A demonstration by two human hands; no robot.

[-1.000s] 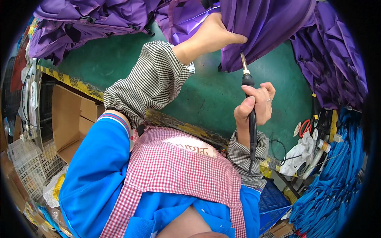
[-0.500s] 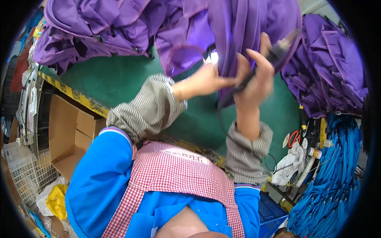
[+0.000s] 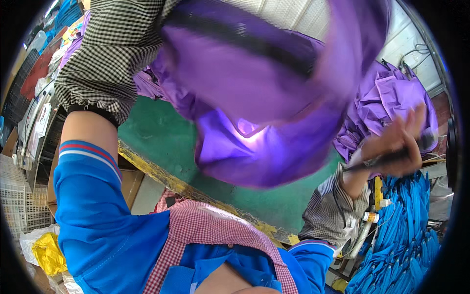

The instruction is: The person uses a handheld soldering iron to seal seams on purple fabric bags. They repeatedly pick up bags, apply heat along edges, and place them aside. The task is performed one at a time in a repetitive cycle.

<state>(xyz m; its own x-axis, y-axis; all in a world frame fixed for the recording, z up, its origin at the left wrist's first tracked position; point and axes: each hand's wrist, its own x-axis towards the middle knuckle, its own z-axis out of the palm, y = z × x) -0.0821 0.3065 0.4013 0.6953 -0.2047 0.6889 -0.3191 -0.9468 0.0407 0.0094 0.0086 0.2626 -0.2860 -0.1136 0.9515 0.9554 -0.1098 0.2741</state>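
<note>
Tool point(image 3: 391, 158) in right hand point(image 3: 399, 141), head view: fingers curled round it, all blurred. Left hand out of frame beyond its sleeve point(image 3: 107, 59); can't tell its grip. Purple cloth point(image 3: 274, 157), blurred, left of right hand, over green table point(image 3: 156, 137), bright lit patch on it. Purple pile point(image 3: 391, 93) behind right hand. Blue straps point(image 3: 396, 235) and small bottle point(image 3: 370, 216) below right hand.

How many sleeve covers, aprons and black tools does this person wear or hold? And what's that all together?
Checked sleeve covers: 2
Red-and-white apron: 1
Black tool, blurry, in the right hand: 1
Total: 4
</note>
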